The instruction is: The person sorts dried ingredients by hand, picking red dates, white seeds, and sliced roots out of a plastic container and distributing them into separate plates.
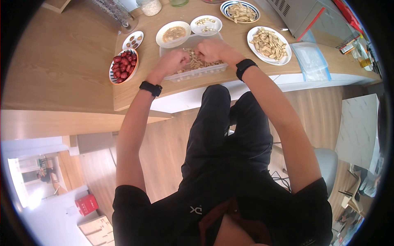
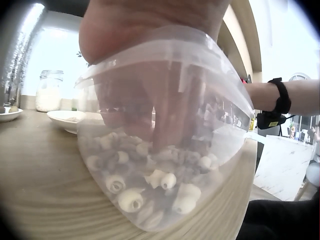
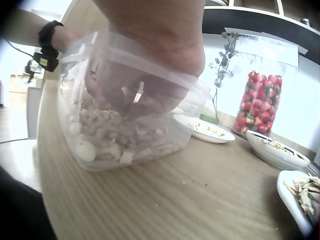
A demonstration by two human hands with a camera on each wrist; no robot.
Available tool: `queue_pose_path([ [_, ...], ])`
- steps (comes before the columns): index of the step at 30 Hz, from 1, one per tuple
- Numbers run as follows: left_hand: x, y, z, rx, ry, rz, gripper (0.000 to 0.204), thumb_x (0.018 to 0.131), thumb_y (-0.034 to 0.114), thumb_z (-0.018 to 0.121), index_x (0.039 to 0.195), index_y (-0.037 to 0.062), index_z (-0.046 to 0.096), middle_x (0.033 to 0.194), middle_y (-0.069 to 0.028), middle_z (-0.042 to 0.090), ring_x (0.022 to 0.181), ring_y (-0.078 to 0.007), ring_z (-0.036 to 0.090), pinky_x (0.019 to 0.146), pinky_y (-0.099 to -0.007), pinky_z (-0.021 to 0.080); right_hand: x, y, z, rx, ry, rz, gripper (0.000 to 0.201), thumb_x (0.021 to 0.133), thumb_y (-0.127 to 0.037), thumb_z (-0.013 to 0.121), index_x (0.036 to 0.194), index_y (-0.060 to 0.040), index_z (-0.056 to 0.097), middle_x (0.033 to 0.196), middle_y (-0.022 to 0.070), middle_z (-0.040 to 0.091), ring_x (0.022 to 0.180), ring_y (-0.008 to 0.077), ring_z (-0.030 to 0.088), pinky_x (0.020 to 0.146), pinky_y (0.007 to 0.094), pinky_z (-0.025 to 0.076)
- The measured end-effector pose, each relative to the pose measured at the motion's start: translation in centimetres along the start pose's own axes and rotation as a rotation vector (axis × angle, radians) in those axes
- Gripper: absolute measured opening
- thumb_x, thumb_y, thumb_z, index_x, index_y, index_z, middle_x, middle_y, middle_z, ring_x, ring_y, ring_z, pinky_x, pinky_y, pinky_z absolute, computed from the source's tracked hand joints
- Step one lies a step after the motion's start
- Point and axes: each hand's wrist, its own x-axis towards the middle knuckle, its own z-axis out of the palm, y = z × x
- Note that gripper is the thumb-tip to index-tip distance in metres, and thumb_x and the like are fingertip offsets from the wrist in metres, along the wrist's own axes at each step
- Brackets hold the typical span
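Note:
A translucent plastic box (image 1: 197,74) lies near the counter's front edge, holding many small pale pieces (image 2: 131,200). Both hands reach down into it. The left hand (image 1: 174,62) is at the box's left part, its fingers pointing down among the pieces, blurred behind the plastic wall in the left wrist view. The right hand (image 1: 211,50) is right of it, over the middle of the box; through the wall in the right wrist view its fingers look bent near the pieces (image 3: 107,135). Whether either hand pinches a piece is hidden.
A bowl of red dates (image 1: 124,67) and a small dish (image 1: 133,40) stand left. Behind the box are a cream bowl (image 1: 161,37) and a white plate (image 1: 206,25). Plates of dried slices (image 1: 269,44) stand right, beside plastic bags (image 1: 310,61) and a microwave (image 1: 303,20).

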Motion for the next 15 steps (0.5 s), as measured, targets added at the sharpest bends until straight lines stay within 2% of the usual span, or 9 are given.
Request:
queue_pose_path([
  [4, 0.1, 0.0, -0.1, -0.109, 0.018, -0.038, 0.007, 0.079, 0.010, 0.062, 0.085, 0.0046, 0.061, 0.088, -0.0132, 0.064, 0.083, -0.0326, 0.062, 0.070, -0.0433, 0.049, 0.2, 0.0, -0.1, -0.017, -0.034, 0.014, 0.009, 0.078, -0.018, 0.062, 0.078, -0.0087, 0.064, 0.078, 0.0116, 0.067, 0.077, 0.0332, 0.065, 0.065, 0.0460, 0.049],
  [6, 0.0, 0.2, 0.0, -0.118, 0.019, -0.045, 0.009, 0.080, 0.011, 0.063, 0.085, 0.0050, 0.061, 0.088, -0.0127, 0.064, 0.085, -0.0320, 0.062, 0.071, -0.0434, 0.049, 0.5, 0.4, 0.5, 0.009, 0.014, 0.019, 0.008, 0.078, -0.016, 0.063, 0.080, -0.0085, 0.064, 0.078, 0.0114, 0.068, 0.077, 0.0330, 0.064, 0.065, 0.0456, 0.049],
  [10, 0.0, 1.0, -0.6, 0.004, -0.065, -0.063, 0.014, 0.080, 0.016, 0.068, 0.087, 0.0062, 0.061, 0.092, -0.0113, 0.063, 0.092, -0.0308, 0.061, 0.075, -0.0427, 0.048, 0.4, 0.5, 0.4, 0.059, 0.023, 0.020, 0.011, 0.076, -0.018, 0.063, 0.078, -0.0080, 0.066, 0.079, 0.0160, 0.068, 0.079, 0.0364, 0.065, 0.069, 0.0470, 0.051],
  [12, -0.1, 1.0, -0.6, 0.015, -0.104, -0.074, 0.015, 0.080, 0.018, 0.069, 0.087, 0.0066, 0.061, 0.094, -0.0107, 0.063, 0.094, -0.0306, 0.061, 0.077, -0.0425, 0.048, 0.3, 0.3, 0.1, 0.040, 0.009, 0.004, 0.012, 0.076, -0.020, 0.065, 0.080, -0.0088, 0.066, 0.079, 0.0148, 0.068, 0.080, 0.0349, 0.066, 0.069, 0.0457, 0.051],
  [15, -0.1, 0.9, -0.6, 0.024, -0.051, 0.030, 0.012, 0.082, 0.014, 0.067, 0.088, 0.0057, 0.061, 0.089, -0.0118, 0.064, 0.087, -0.0311, 0.062, 0.073, -0.0416, 0.049, 0.4, 0.5, 0.2, 0.048, 0.003, 0.019, 0.011, 0.079, -0.019, 0.067, 0.085, -0.0096, 0.063, 0.078, 0.0101, 0.067, 0.077, 0.0309, 0.064, 0.067, 0.0436, 0.049],
])
